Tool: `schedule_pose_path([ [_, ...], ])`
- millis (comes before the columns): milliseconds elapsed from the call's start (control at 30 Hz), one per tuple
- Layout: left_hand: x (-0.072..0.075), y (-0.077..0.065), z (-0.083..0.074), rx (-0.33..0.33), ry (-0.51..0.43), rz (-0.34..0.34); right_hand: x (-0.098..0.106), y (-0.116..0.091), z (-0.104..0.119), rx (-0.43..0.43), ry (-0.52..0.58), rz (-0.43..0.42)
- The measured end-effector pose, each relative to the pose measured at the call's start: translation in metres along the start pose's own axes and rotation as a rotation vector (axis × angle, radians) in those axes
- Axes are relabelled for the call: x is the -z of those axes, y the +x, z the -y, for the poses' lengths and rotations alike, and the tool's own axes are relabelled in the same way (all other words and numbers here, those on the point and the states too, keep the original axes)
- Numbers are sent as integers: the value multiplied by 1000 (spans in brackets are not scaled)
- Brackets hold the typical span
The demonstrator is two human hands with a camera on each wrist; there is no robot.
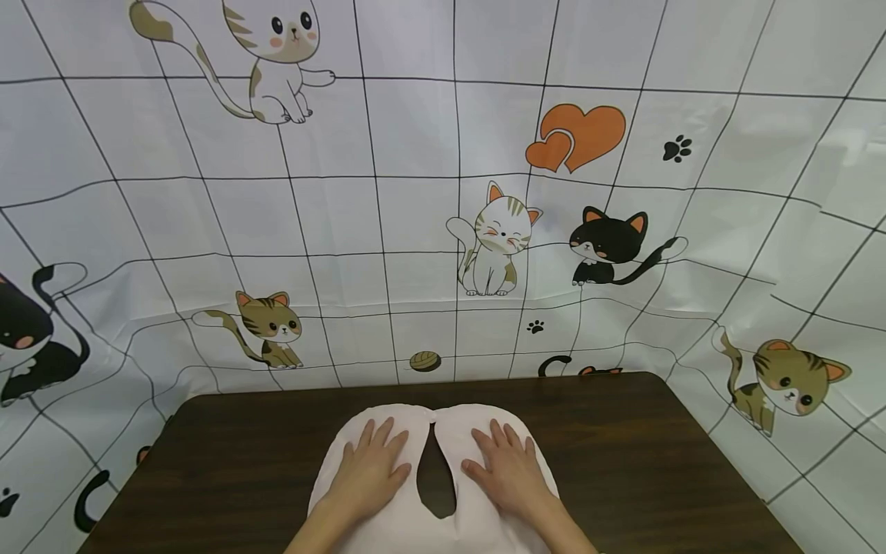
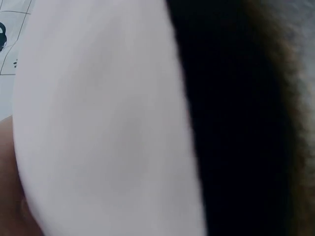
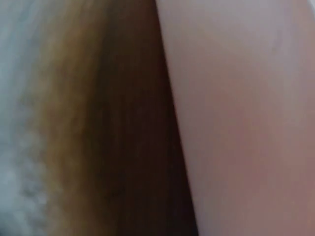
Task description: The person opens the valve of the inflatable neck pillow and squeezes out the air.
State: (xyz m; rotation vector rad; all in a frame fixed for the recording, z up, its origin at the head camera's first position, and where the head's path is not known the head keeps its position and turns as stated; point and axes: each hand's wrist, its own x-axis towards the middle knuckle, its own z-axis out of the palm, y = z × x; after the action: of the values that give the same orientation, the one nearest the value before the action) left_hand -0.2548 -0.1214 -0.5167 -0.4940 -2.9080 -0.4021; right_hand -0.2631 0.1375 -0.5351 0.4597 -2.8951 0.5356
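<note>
A pale pink, U-shaped neck pillow (image 1: 400, 504) lies on the dark wooden table (image 1: 256, 454), its two rounded ends meeting at the far side around a teardrop-shaped gap. My left hand (image 1: 370, 471) rests on its left half with the fingers spread. On the right half my right hand (image 1: 508, 471) lies the same way, fingers pointing forward. In the left wrist view the pillow (image 2: 108, 118) fills the middle, with part of a hand (image 2: 12, 187) at the left edge. A blurred, pale pink surface (image 3: 246, 123) takes up the right side of the right wrist view.
Behind the table hangs a white sheet (image 1: 415, 215) with a black grid, printed cats, hearts and paw prints. It wraps round both sides. The table's far edge runs just beyond the pillow, and bare wood (image 1: 623, 462) shows to its right.
</note>
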Motion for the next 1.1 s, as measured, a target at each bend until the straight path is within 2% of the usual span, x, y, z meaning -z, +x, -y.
schedule_pose_path([
  [267, 12, -10, -4, 0, -14, -42, 12, -8, 5, 21, -17, -47],
  [433, 19, -21, -5, 16, -14, -47, 18, -16, 6, 22, -8, 12],
  [600, 18, -28, -4, 28, -31, -38, 16, -25, 4, 19, 3, 84],
  [833, 11, -32, -1, 42, -22, -37, 10, -30, 3, 62, -8, 54],
  [1100, 10, -33, -3, 55, -33, -19, 9, -29, 1, 42, -21, 83],
])
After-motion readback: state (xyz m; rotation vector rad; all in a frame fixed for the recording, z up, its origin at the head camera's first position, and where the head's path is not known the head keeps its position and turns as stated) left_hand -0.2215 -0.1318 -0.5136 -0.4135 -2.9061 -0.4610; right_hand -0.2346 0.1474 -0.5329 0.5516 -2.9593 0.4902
